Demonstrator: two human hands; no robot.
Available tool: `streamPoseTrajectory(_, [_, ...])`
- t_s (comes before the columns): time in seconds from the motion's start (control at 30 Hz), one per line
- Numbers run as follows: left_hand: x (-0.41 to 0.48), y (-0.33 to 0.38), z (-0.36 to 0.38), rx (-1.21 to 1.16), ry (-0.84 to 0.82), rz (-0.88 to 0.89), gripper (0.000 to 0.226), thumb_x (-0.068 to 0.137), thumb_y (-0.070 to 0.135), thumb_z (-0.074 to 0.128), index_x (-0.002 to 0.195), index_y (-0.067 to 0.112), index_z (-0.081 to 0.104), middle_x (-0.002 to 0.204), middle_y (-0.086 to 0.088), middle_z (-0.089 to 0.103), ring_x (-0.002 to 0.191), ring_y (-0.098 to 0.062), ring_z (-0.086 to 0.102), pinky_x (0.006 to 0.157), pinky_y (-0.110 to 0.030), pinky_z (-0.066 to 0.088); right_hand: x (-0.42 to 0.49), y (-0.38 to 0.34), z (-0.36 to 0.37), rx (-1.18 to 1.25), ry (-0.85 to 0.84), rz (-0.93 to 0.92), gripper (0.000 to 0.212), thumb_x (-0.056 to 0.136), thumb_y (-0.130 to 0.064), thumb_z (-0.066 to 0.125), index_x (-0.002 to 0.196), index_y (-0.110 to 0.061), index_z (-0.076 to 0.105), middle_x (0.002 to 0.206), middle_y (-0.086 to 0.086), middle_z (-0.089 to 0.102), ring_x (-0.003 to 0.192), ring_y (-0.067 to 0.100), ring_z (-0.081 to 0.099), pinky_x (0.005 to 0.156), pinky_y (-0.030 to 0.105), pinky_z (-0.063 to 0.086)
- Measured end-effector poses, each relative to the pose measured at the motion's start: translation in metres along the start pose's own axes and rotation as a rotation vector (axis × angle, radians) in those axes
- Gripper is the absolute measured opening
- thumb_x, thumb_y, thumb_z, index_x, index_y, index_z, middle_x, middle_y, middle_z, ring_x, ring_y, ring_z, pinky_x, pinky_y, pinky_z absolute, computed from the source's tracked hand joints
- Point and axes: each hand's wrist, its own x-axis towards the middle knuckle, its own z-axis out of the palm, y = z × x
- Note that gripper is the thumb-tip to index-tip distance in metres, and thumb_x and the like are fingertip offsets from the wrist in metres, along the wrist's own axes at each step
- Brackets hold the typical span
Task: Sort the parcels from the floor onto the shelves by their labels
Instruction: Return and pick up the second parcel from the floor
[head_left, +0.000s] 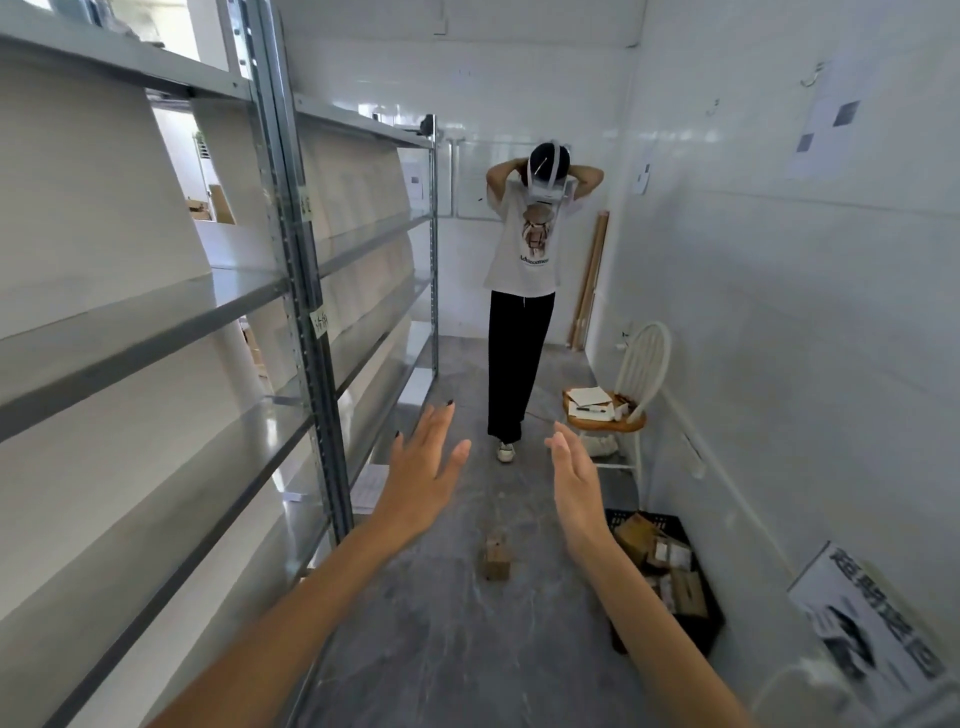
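Grey floor (441, 649), shelves (156, 332) left; left hand (423, 467), right hand (574, 478) spread, empty.

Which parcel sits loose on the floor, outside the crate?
The small cardboard box standing alone on the grey floor between the outstretched arms; the other parcels lie piled inside the black crate.

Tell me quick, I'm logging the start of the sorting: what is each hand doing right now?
Left hand: open, fingers spread, holding nothing.
Right hand: open, fingers straight, holding nothing.
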Motion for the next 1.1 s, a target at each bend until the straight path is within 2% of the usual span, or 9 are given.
streamPoseTrajectory(0.07, [0.008,-0.003,0.009,0.011,-0.017,-0.011,0.06,0.096,0.047,0.029,0.149,0.024,0.015,0.158,0.003,0.016,0.147,-0.011,0.007,0.118,-0.05,0.01,0.01,0.008,-0.006,-0.01,0.018,0.009,0.045,0.101,-0.035,0.032,0.142,-0.018,0.038,0.139,0.002,0.049,0.12,0.009,0.045,0.099,0.024,0.033])
streamPoseTrajectory(0.2, [0.029,-0.012,0.022,0.014,-0.043,-0.005,0.064,0.093,0.054,0.024,0.15,0.025,0.015,0.158,0.005,0.018,0.146,-0.009,0.007,0.119,-0.05,0.008,0.037,0.021,-0.01,-0.014,0.045,0.051,0.047,0.1,-0.036,0.033,0.143,-0.018,0.037,0.145,0.003,0.045,0.135,0.017,0.037,0.109,0.029,0.028])
streamPoseTrajectory(0.37, [0.067,-0.022,0.032,0.003,-0.064,0.006,0.061,0.096,0.048,0.028,0.15,0.024,0.014,0.159,0.002,0.015,0.147,-0.01,0.006,0.12,-0.048,0.006,0.074,0.031,-0.003,-0.029,0.079,0.045,0.047,0.1,-0.038,0.033,0.142,-0.018,0.04,0.143,0.004,0.047,0.135,0.018,0.039,0.11,0.032,0.029])
streamPoseTrajectory(0.57, [0.111,-0.048,0.034,0.014,-0.08,0.036,0.059,0.097,0.045,0.029,0.15,0.023,0.014,0.159,0.002,0.014,0.147,-0.009,0.005,0.119,-0.05,0.004,0.124,0.033,0.016,-0.039,0.077,0.023,0.047,0.1,-0.039,0.032,0.141,-0.017,0.04,0.143,0.004,0.046,0.133,0.018,0.041,0.114,0.04,0.031])
streamPoseTrajectory(0.77, [0.14,-0.077,0.038,0.002,-0.109,0.022,0.059,0.097,0.044,0.029,0.15,0.022,0.014,0.159,0.001,0.014,0.147,-0.01,0.004,0.119,-0.049,0.001,0.157,0.044,0.036,-0.037,0.085,0.012,0.046,0.1,-0.036,0.032,0.14,-0.013,0.041,0.138,0.005,0.05,0.129,0.018,0.044,0.105,0.029,0.034])
streamPoseTrajectory(0.93, [0.16,-0.091,0.054,0.012,-0.132,0.007,0.058,0.098,0.043,0.03,0.15,0.021,0.015,0.159,0.0,0.015,0.147,-0.012,0.006,0.119,-0.048,-0.001,0.181,0.064,0.039,-0.069,0.088,0.034,0.044,0.1,-0.035,0.032,0.132,-0.01,0.049,0.132,0.008,0.054,0.124,0.02,0.048,0.095,0.025,0.033])
streamPoseTrajectory(1.1, [0.185,-0.101,0.078,0.036,-0.14,-0.008,0.058,0.098,0.044,0.029,0.15,0.021,0.015,0.158,0.0,0.016,0.147,-0.011,0.008,0.119,-0.049,-0.001,0.217,0.081,0.033,-0.054,0.094,0.069,0.044,0.1,-0.036,0.033,0.135,-0.013,0.047,0.135,0.007,0.053,0.126,0.019,0.047,0.097,0.025,0.032])
